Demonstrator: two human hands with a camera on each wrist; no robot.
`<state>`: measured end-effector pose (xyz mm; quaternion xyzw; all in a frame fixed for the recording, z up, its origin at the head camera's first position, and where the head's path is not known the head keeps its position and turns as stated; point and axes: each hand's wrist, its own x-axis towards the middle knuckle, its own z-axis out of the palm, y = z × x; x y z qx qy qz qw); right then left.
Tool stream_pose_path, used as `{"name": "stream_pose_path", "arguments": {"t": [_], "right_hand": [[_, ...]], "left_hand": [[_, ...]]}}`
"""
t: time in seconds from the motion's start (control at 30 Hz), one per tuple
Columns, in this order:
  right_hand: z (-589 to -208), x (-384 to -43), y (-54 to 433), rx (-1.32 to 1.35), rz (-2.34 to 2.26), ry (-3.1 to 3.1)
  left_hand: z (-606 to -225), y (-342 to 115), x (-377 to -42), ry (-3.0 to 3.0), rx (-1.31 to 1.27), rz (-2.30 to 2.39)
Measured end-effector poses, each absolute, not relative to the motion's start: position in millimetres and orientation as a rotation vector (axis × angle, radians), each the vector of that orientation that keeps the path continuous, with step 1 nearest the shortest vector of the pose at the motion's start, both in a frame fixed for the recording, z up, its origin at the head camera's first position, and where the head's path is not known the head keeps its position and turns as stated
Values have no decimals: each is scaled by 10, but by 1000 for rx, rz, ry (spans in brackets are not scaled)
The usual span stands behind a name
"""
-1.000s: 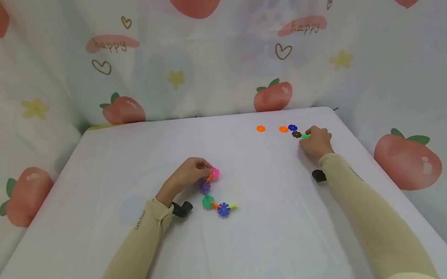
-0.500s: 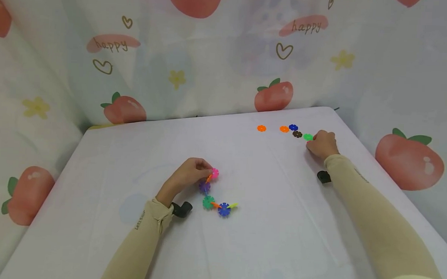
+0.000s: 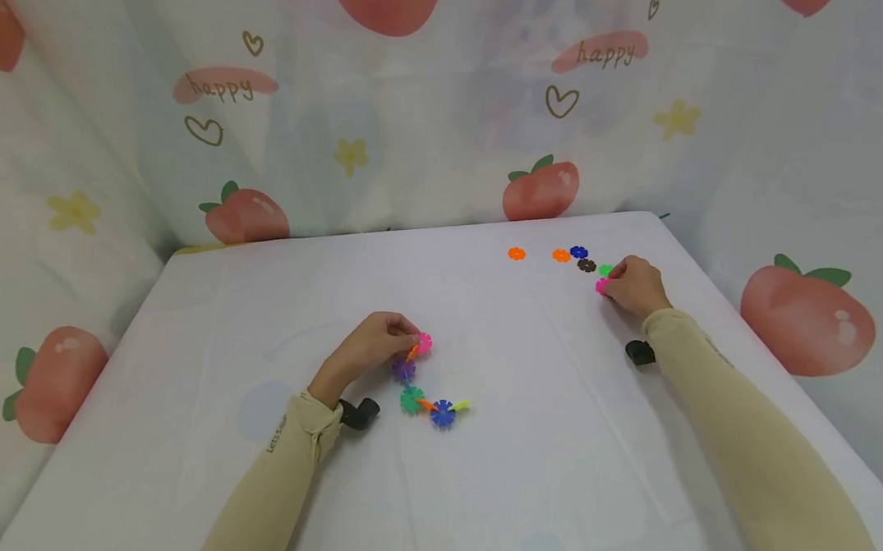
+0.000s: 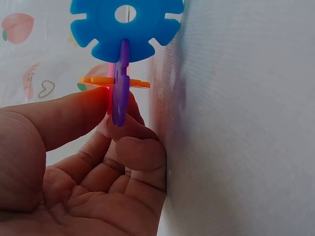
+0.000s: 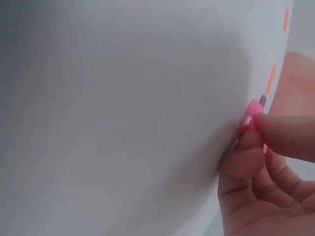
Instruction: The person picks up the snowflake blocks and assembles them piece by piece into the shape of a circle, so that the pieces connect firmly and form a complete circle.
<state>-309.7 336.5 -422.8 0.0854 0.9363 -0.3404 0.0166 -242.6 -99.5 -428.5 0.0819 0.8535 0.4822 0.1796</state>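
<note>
My left hand (image 3: 372, 338) pinches a pink snowflake disc (image 3: 425, 343) at the upper end of a joined chain. Below it follow an orange disc (image 3: 413, 353), a purple disc (image 3: 404, 371), a green disc (image 3: 410, 401), another orange disc, a dark blue disc (image 3: 443, 414) and a yellow disc (image 3: 461, 405). In the left wrist view a light blue disc (image 4: 101, 32) slots into the purple one. At the far right, my right hand (image 3: 637, 286) holds another pink snowflake disc (image 3: 602, 287) between thumb and fingers, beside a bright green disc (image 3: 606, 269) partly hidden by the fingers.
Loose discs lie along the back of the white-covered table (image 3: 255, 481): two orange, one blue (image 3: 579, 252) and one brown (image 3: 587, 265). A printed curtain (image 3: 433, 127) rises behind the back edge. Black wrist cameras sit under both wrists.
My right hand has shifted slightly right, uncovering the green disc, and now pinches a pink disc that shows at its fingertips. My left hand and the chain stay in place.
</note>
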Motion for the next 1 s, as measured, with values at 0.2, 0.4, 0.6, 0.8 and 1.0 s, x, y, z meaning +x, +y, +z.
{"name": "stream_pose_path", "arguments": {"t": [0.2,0.4,0.6,0.8,1.0], "right_hand": [[-4247,-3100,3226,143,-1153,2857],[-4265,-3096,3013,5,-1247,2786],[-4270,-3037,2708,-134,-1325,2727],[-4304,-2941,2339,-278,-1408,2631],[-4298,-2819,2001,-400,-1463,2528]], "left_hand": [[-4299,-990,-2435,2414,221,1362],[-4321,-980,-2435,2419,201,1353],[-4313,-964,-2444,2427,182,1353],[-4317,-963,-2445,2423,160,1358],[-4322,-988,-2450,2436,212,1338]]}}
